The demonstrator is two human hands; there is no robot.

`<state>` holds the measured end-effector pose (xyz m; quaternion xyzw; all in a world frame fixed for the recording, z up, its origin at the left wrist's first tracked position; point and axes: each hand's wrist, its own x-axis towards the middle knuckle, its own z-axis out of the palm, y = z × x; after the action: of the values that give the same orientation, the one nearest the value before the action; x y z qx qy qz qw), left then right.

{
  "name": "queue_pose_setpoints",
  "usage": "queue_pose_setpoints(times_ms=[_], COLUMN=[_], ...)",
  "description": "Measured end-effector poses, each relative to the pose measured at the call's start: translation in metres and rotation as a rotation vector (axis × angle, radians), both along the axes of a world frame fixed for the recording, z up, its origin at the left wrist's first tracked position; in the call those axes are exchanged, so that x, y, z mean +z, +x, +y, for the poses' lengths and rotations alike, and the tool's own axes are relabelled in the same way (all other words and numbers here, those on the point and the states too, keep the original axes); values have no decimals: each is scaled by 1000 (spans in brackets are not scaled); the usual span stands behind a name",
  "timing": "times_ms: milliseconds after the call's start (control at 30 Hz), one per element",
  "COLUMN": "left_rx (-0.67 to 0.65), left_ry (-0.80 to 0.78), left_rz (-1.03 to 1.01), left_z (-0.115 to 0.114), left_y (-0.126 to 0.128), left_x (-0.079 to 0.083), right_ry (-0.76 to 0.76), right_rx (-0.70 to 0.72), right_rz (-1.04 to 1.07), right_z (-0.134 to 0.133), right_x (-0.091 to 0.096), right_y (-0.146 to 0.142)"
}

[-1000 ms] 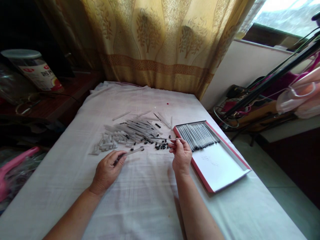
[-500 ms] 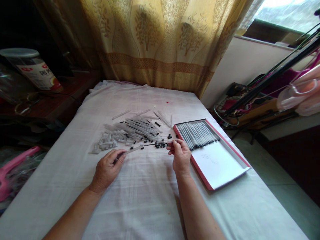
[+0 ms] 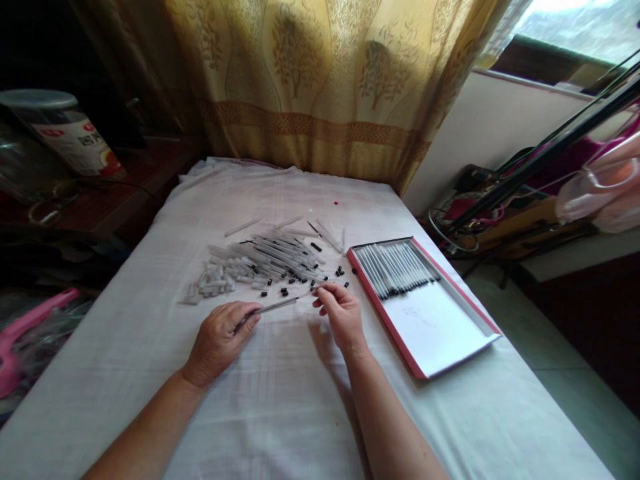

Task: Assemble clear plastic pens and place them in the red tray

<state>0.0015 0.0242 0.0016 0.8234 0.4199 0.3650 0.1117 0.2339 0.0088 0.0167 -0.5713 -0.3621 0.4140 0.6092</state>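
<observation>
My left hand is closed on a clear pen barrel that points to the right. The fingertips of my right hand pinch the pale end of a thin pen refill, which runs into the barrel's open end, its dark length now inside. Just beyond my hands lies a heap of clear pen barrels. Clear pen caps are piled at its left. Small black plugs lie scattered along its near side.
A shallow red-edged box sits right of my right hand, with a row of black-ended pens in its far half. White cloth covers the table. A lidded jar stands on dark furniture at left; a pink handle is below.
My right hand has moved left and nearer my left hand. Much of the dark refill has slid into the barrel. My left hand has shifted slightly right.
</observation>
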Motion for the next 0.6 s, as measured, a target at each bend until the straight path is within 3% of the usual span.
queue_pose_setpoints(times_ms=[133,300,467,600], left_rx=[16,107,154,151], left_ry=[-15,-144,-264,-276], left_rz=[26,-65,-136,-131], left_z=[0,0,-1,-1], left_y=[-1,-3,-3,-2], left_x=[-2,-3,0,1], right_ry=[48,66,-26,-122], right_rx=[170,221,262,364], right_rz=[-206,-418,-959,-1179], right_z=[-2,4,15,23], right_x=[-9,-10,-3,-1], right_y=[-22,-25,-24,-29])
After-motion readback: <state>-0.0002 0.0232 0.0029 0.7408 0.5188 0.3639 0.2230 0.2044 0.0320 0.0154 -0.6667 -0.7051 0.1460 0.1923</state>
